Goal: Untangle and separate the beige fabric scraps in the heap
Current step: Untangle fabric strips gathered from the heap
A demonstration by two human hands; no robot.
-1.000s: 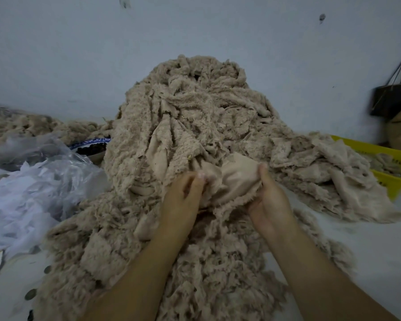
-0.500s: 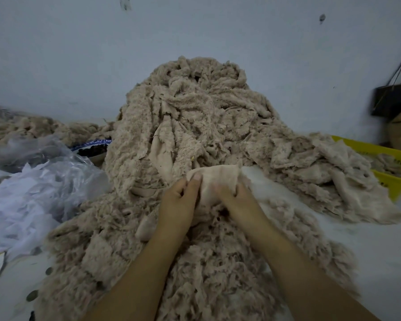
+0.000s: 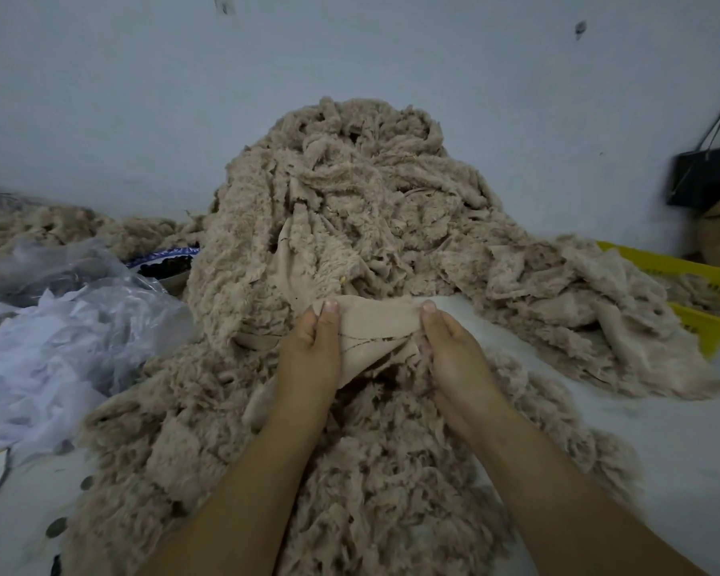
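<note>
Beige fleecy fabric scraps rise in a tall tangled heap (image 3: 350,209) against the pale wall. At its foot, the left hand (image 3: 308,347) and right hand (image 3: 454,351) each pinch one end of a smooth beige scrap piece (image 3: 371,330), holding it stretched between them. Crumpled clear plastic sheeting (image 3: 71,309) lies left; a yellow plastic crate (image 3: 699,276) sits right

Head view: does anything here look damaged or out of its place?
The scrap pinched between the left hand and right hand shows thin dark ragged lines on its smooth side, perhaps tears or loose threads. At the right, the heap spills over the rim of the yellow basket.
</note>
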